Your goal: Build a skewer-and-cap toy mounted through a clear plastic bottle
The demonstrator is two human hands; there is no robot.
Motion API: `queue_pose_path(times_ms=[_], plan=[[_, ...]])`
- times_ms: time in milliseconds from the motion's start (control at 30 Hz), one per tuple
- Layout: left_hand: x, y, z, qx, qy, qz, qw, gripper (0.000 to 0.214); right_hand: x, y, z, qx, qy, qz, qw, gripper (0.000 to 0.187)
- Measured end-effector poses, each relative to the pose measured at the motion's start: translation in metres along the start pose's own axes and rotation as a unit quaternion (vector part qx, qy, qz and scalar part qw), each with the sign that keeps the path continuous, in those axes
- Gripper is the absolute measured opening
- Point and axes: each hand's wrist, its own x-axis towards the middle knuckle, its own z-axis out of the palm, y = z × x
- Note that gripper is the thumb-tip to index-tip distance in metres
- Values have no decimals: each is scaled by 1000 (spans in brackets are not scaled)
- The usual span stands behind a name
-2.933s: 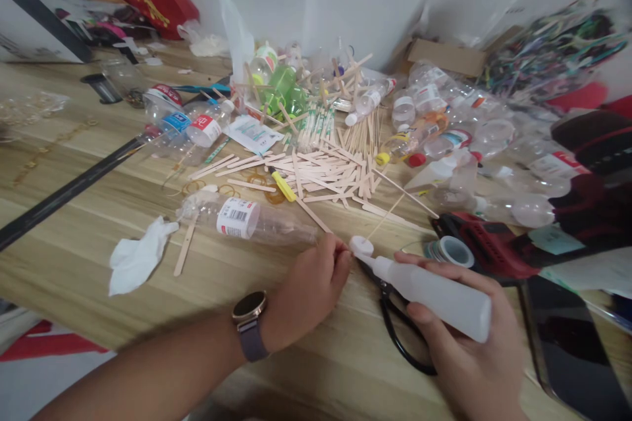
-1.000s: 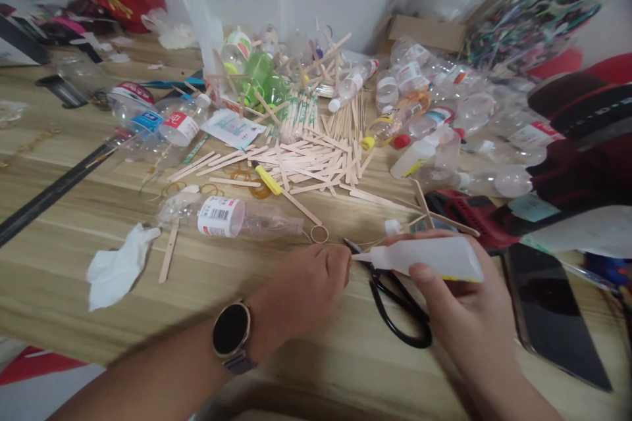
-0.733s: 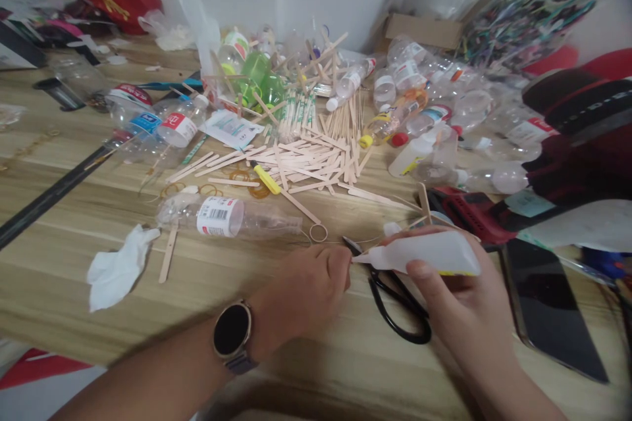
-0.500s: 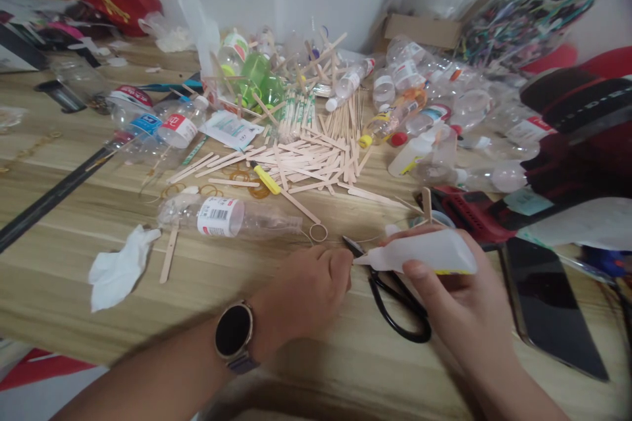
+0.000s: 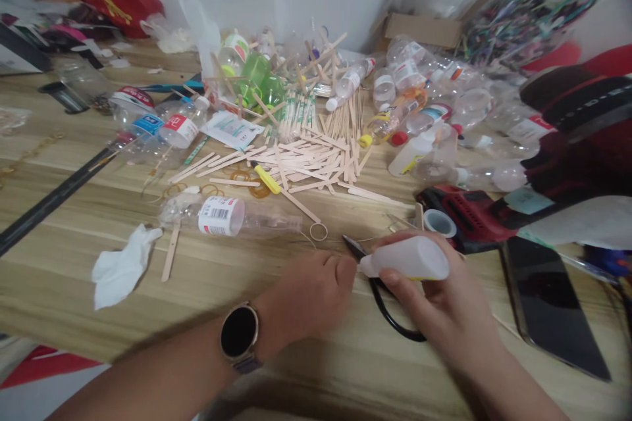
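Observation:
My right hand (image 5: 444, 296) is wrapped round a translucent white glue bottle (image 5: 412, 260) with a yellow strip on its underside, lying nearly level. The bottle's narrow end points left and meets my left hand (image 5: 316, 293). That hand is closed in a fist with its fingertips turned away, so whatever it holds is hidden. A round watch (image 5: 239, 330) sits on the left wrist. Black-handled scissors (image 5: 388, 312) lie on the table beneath the bottle, partly covered by my right hand. Just left of the scissor tips rests a small ring (image 5: 318, 231).
A clear bottle (image 5: 266, 218) lies beyond my left hand, near a white tissue (image 5: 121, 270). Wooden sticks (image 5: 306, 161) and a yellow cutter (image 5: 266, 179) are heaped mid-table. To the right are a tape roll (image 5: 439, 223), a red-black power tool (image 5: 469, 220) and a phone (image 5: 553, 309).
The glue bottle has shifted left in my right hand, against my left fist. Its thin nozzle, visible before, is now hidden at the fist. The tape roll is more exposed.

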Motion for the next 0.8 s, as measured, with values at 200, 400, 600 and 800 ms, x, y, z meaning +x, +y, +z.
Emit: queue_pose_path(times_ms=[200,400,600,800], plan=[[1,-2,-4,5,-3,-5,1000,15,-2,2,1,13,29,13,999,27],[1,-3,-5,-7,3,-8,1000,17,-5,4,2,18,44,4,999,29],[0,-2,-3,0,27,2,1000,14,-4,4,2,19,46,-36,998,28],[0,-3,-6,-8,26,7,1000,14,-1,4,2,-33,44,-103,993,25]])
